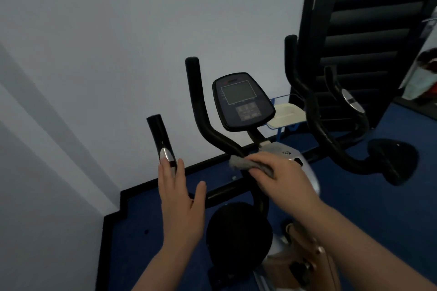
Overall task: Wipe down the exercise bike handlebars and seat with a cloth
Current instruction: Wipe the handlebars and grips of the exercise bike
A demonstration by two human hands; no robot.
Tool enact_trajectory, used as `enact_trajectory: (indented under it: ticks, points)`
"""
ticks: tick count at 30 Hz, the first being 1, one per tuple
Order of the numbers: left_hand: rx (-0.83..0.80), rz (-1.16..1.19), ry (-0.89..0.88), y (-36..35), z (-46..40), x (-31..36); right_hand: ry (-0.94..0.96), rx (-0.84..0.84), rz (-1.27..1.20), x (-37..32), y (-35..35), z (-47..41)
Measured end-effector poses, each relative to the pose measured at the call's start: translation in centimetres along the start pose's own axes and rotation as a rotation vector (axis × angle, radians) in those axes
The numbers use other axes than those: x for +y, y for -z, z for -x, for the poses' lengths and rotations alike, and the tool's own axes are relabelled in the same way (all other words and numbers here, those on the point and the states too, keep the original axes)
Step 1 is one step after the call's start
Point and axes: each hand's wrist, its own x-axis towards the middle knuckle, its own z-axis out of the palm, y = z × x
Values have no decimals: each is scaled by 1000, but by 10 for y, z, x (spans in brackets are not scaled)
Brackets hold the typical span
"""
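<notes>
Grey and bunched, the cloth (250, 165) sits against the black handlebar (208, 130) low on its curved tube, just below the console (242, 101). The right hand (283, 177) grasps the cloth, fingers curled over it, pressing it onto the tube. The left hand (181, 198) is released, its fingers straight, fingertips touching the near grip (162, 142) by its silver sensor plate. The black seat (238, 231) lies below both hands, untouched. Blue floor (378, 208) spreads beneath the bike, and a pale wall (106, 54) stands behind.
</notes>
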Motion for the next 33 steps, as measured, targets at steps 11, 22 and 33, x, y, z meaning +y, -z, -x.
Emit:
enact_trajectory:
  ticks: [11,22,33]
  points:
    - [-65,55,-238,21,-43,-1,-190,58,108,-33,-14,-16]
    - [-146,-135,-352,21,-46,-16,-198,267,18,-33,-13,-13]
    - [-147,-190,-397,21,-44,-19,-340,223,178,-30,-9,19]
